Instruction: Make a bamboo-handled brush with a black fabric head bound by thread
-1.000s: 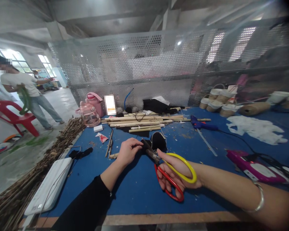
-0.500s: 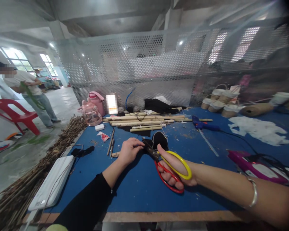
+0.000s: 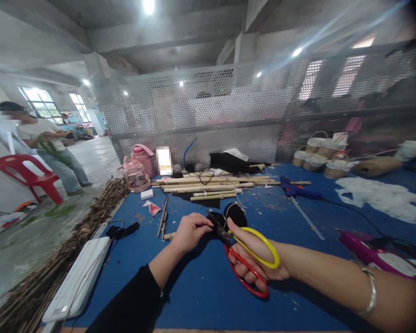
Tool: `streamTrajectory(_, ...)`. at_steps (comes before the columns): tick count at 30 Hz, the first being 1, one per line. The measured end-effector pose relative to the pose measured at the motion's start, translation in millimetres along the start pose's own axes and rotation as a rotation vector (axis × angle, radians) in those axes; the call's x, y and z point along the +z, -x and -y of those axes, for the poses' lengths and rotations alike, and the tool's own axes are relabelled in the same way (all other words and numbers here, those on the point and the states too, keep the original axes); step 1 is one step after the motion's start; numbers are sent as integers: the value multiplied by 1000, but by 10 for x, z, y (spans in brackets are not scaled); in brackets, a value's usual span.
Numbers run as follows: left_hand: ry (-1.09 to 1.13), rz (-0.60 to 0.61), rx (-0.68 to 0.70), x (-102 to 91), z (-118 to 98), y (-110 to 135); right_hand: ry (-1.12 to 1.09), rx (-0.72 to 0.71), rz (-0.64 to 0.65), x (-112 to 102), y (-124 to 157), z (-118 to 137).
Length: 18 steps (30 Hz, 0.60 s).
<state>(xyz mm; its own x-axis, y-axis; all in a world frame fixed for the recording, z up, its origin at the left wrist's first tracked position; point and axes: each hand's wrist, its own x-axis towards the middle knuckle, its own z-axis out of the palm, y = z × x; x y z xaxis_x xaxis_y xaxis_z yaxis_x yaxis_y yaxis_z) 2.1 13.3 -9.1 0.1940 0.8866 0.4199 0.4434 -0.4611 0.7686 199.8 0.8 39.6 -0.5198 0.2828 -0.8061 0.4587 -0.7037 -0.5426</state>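
Note:
My right hand (image 3: 253, 259) grips a pair of scissors (image 3: 270, 249) with one yellow and one red handle loop. Its thumb is in the yellow loop and the fingers are in the red one. The dark blades point up and left, to the fingertips of my left hand (image 3: 190, 231). That hand is closed in a pinch on a piece of black cloth (image 3: 213, 219), which the fingers and blades partly cover. Right behind the blades lies a rounded black bundle (image 3: 235, 215) with a pale string around it.
Bamboo sticks (image 3: 208, 186) lie across the back of the blue table (image 3: 194, 296). A blue glue gun (image 3: 294, 188) is at right, near white fluffy material (image 3: 381, 199). At left are a white power strip (image 3: 78, 280) and a pink bottle (image 3: 137, 175). A person (image 3: 52, 143) stands beyond a red chair (image 3: 27, 171).
The camera view has tilted up a little, so everything sits lower and slightly to the right. Both hands keep their hold, with the scissors still at the left fingertips.

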Motion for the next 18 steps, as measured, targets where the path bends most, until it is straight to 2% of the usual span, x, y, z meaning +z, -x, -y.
streamTrajectory(5,14,-15,-20,-4,-12,-15,-13,-28,-59,38,-48,-31)
streamTrajectory(9,30,9,-50,-10,-8,-20,-42,4,-101,27,-50,-88)
streamTrajectory(14,39,51,-36,-19,-23,-6,-8,3,-47,-12,-41,-39)
streamTrajectory(18,29,31,-49,-24,-45,-3,-17,10,11,14,-83,20)
